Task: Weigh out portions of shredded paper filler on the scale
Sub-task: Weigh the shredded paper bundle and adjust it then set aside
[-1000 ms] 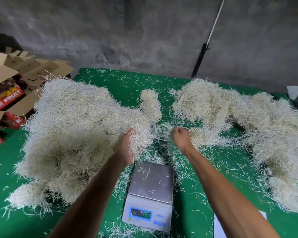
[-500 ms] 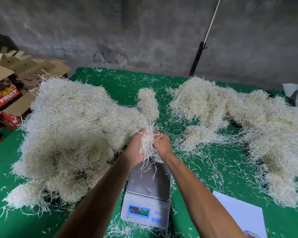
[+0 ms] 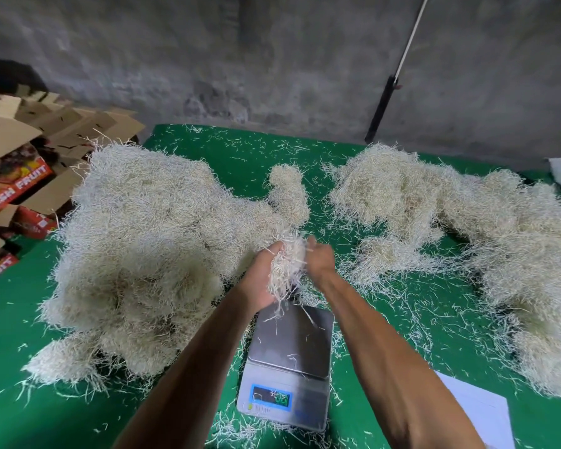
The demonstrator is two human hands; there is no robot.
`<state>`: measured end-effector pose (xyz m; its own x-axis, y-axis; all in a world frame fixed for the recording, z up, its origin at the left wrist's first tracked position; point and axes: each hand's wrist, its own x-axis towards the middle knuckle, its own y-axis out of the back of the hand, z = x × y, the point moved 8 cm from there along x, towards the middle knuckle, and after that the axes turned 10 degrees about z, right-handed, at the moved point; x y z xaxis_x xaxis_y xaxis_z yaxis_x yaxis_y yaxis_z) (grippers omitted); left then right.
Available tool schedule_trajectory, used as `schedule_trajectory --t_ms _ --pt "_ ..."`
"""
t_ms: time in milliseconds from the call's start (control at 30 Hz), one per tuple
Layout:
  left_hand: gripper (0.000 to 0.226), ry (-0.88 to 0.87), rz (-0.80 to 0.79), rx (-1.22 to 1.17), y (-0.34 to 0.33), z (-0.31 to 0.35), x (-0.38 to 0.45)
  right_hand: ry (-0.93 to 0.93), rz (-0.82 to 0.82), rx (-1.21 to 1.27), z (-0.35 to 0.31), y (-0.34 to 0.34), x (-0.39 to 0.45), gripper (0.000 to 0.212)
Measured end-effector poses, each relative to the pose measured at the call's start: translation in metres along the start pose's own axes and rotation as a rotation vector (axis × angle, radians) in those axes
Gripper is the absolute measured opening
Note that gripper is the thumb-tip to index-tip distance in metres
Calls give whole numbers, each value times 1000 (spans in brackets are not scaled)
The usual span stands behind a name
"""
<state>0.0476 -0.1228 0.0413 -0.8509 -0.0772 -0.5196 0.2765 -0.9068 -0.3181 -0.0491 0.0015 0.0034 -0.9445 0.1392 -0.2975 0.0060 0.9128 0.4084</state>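
Observation:
A digital scale [image 3: 289, 354] with a steel platter and a blue-framed display sits on the green table in front of me. Only a few stray strands lie on its platter. Just above its far edge my left hand [image 3: 261, 275] and my right hand [image 3: 319, 260] hold a clump of pale shredded paper filler [image 3: 287, 267] between them, fingers curled around it. Loose strands dangle from the clump toward the platter. A large heap of filler [image 3: 149, 254] lies to the left and a second heap [image 3: 467, 228] spreads to the right.
Stacked cardboard fruit boxes [image 3: 17, 176] stand off the table's left edge. A white sheet of paper [image 3: 480, 413] lies at the near right. A pole [image 3: 392, 82] leans on the grey wall behind. Loose strands litter the green cloth [image 3: 240, 153].
My hands came together from the two sides, gathered a clump of filler between them and lifted it slightly above the scale's far edge.

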Motion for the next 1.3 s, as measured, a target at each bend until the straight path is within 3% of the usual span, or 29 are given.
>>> schedule_trajectory --t_ms 100,200,300,333,400,433,467,500,567,667,767,833,967,1067,1100,1167,1233,1300 --pt "22 -62 40 44 28 -1 -6 -44 103 -58 20 59 25 42" --pt "48 -100 155 27 62 -8 8 -24 226 -7 27 100 42 53" --pt "20 -111 260 -95 81 0 9 -57 331 -71 43 127 43 57" --pt "25 -50 160 -155 80 2 17 -50 337 -112 52 134 39 59" --pt "18 -103 171 -251 91 6 28 -8 292 -187 63 142 28 61" --pt "12 -81 308 -352 101 6 30 -11 255 -195 68 142 23 66" --pt "21 -95 432 -234 108 1 31 -37 216 -179 74 138 20 72" --pt "36 -28 430 -192 106 -7 37 -75 173 -161 80 134 18 77" --pt "56 45 428 -58 99 -21 42 -131 62 -166 86 125 18 71" --pt "69 31 397 80 89 -36 47 -156 -16 -150 75 133 29 36" --pt "64 18 302 143 73 -50 46 -44 204 105 40 169 47 26" --pt "65 43 268 145 63 -57 40 27 281 138 22 185 46 27" --pt "65 93 277 130 51 -63 24 138 386 -410 32 199 29 31" --pt "26 95 151 62 37 -66 5 100 409 -771 50 199 2 29" --pt "26 106 123 53 36 -67 1 68 398 -870 55 195 -9 30" --pt "60 63 95 108 37 -70 -3 111 294 -927 57 172 -29 29" --pt "85 33 109 62 34 -74 -12 261 25 -698 55 128 -52 32" --pt "87 93 143 -108 37 -81 -18 231 -270 -309 53 86 -87 33"
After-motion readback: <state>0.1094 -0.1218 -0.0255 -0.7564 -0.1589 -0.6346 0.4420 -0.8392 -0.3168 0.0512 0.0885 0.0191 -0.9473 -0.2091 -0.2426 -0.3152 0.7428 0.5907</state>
